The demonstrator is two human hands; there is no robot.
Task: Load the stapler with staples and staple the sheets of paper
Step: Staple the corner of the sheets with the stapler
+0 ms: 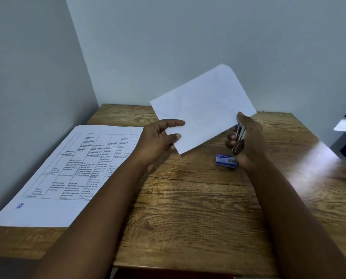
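Stapler (239, 140) in right hand (248, 141), on paper (203, 107).

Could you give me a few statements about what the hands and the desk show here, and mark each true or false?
1. The left hand holds blank sheets of paper above the wooden desk. True.
2. The right hand is empty. False: it grips a stapler.
3. The blue staple box lies on the desk. True.
4. The printed pages lie on the desk's right side. False: they lie on the left.
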